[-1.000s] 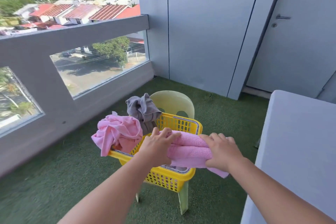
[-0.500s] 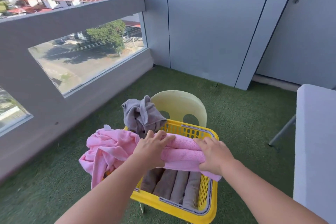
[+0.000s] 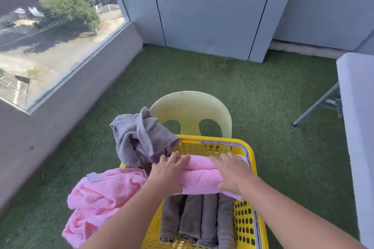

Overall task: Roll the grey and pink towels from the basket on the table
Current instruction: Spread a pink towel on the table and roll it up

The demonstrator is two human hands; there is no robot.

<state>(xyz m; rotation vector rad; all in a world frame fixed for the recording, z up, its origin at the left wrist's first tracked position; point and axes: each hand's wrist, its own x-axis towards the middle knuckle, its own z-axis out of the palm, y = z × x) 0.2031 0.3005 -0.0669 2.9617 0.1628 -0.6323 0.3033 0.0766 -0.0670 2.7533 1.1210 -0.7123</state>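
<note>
A rolled pink towel (image 3: 200,176) lies crosswise over the yellow basket (image 3: 248,214). My left hand (image 3: 167,174) grips its left end and my right hand (image 3: 231,174) grips its right end, fingers laid over the top and thumbs underneath. Below it, inside the basket, several rolled grey towels (image 3: 197,218) lie side by side. A loose grey towel (image 3: 137,137) is heaped over the basket's far left corner. A loose pink towel (image 3: 101,202) hangs over the left rim.
The basket sits on a pale yellow-green plastic chair (image 3: 190,111) on green artificial turf (image 3: 263,107). A white folding table (image 3: 358,127) stands at the right edge. A grey parapet with a glass pane (image 3: 50,46) runs along the left; grey wall panels close the back.
The view has tilted down and closer, so the basket's inside with the grey rolls shows. Both hands have kept hold of the rolled pink towel, now lower over the basket.
</note>
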